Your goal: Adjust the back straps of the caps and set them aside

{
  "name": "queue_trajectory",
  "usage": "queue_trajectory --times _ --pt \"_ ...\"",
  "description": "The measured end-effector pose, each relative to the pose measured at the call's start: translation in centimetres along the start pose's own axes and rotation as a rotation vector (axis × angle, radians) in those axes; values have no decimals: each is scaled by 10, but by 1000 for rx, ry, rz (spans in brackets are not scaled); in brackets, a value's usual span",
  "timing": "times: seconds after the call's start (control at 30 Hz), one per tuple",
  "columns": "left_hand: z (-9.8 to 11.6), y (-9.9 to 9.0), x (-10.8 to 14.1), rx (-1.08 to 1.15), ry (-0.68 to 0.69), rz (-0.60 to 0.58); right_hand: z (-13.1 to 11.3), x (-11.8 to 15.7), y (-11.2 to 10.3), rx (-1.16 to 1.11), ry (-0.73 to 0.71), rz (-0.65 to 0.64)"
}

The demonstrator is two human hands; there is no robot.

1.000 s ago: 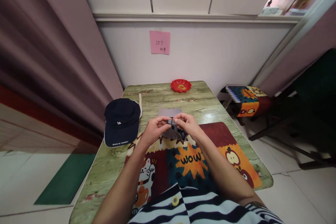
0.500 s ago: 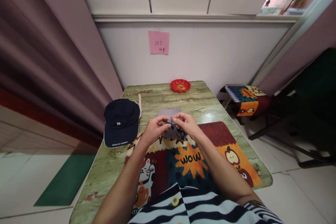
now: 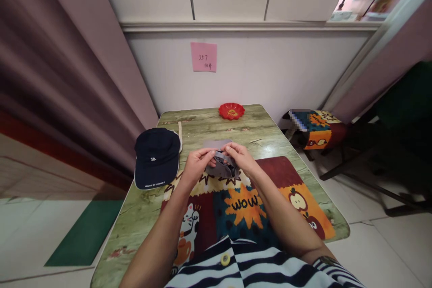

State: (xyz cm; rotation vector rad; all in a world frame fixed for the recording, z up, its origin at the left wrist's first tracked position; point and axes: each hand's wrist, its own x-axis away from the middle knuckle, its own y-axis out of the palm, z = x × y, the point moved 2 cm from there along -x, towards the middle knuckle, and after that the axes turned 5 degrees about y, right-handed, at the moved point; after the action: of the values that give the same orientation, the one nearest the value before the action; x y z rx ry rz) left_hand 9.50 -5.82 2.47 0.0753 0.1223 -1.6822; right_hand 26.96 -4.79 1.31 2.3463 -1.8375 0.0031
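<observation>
A small grey cap [image 3: 219,171] is in front of me over the upper edge of the patterned mat, with its dark, patterned inside showing. Its narrow strap runs between my two hands. My left hand [image 3: 199,163] pinches the strap's left end between thumb and finger. At the other end, my right hand [image 3: 240,157] is closed on the strap with its fingertips. A flat grey part, perhaps the brim, shows beyond my fingers. Farther left, a navy cap [image 3: 157,155] with a pale edge lies on the table, touched by neither hand.
The wood-patterned table [image 3: 135,229] stands against a white wall. On it are a red scalloped dish [image 3: 231,111] at the far edge and a colourful mat [image 3: 273,168] under my arms. A stool [image 3: 319,128] with a similar cover stands to the right. Curtains hang on both sides.
My hands have moved slightly apart at the strap, which now shows as a band between them. The opening beneath it is more visible. The navy cap and dish stay put.
</observation>
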Motion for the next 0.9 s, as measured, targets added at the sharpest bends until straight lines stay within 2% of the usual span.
queue_trajectory --times 0.13,0.23,0.3,0.4,0.5,0.63,0.9 --pt "1 -6 -1 43 -25 91 -1 7 -8 89 11 -105" --pt "1 -3 -1 69 -40 107 0 11 -4 211 -55 -147" --pt "1 2 -1 97 -44 84 0 13 3 338 -131 -56" --pt "1 8 1 115 -41 64 -3 14 13 506 -223 152" --pt "3 8 2 119 -37 97 -4 16 20 564 -295 275" --pt "6 7 3 134 -51 115 -5 16 23 571 -363 275" --pt "4 10 3 163 -71 114 -3 14 21 609 -375 254"
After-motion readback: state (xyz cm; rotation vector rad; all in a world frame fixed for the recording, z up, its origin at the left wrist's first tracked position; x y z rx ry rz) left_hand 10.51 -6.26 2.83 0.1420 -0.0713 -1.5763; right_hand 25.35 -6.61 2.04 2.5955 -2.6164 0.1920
